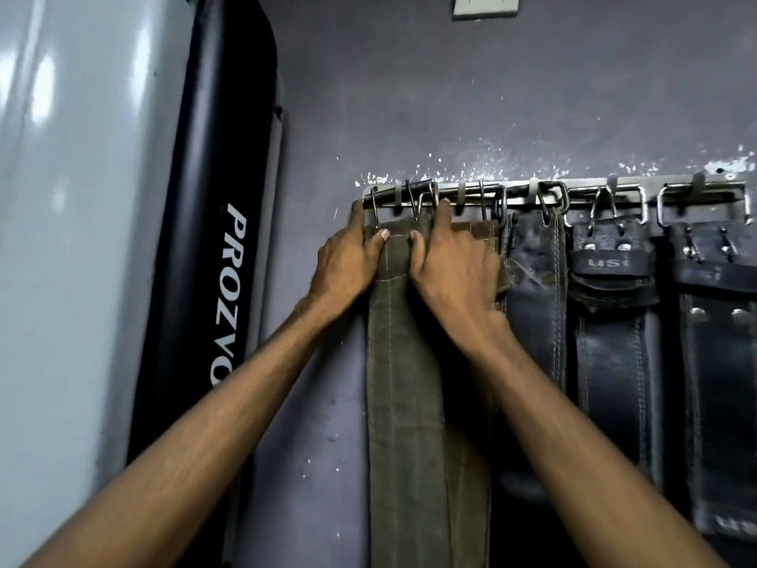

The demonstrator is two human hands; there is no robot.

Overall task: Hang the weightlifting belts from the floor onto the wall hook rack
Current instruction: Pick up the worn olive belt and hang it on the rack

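Note:
A metal hook rack [594, 193] runs along the grey wall. At its left end an olive canvas belt [405, 383] hangs straight down, its wire buckle up at the hooks. My left hand [348, 260] grips the belt's top left edge, index finger stretched up to the rack's left end. My right hand [450, 260] holds the belt's top right part, one finger reaching up to the rack. Three black leather belts hang to the right: a stitched one [536, 305], a belt [610, 342] marked USI and one [717, 362] at the frame's edge.
A black padded bench [213, 223] with white lettering stands upright against the wall on the left, beside a glossy grey panel [73, 239]. A white switch plate [485, 6] sits high on the wall. White chipped paint marks the wall above the rack.

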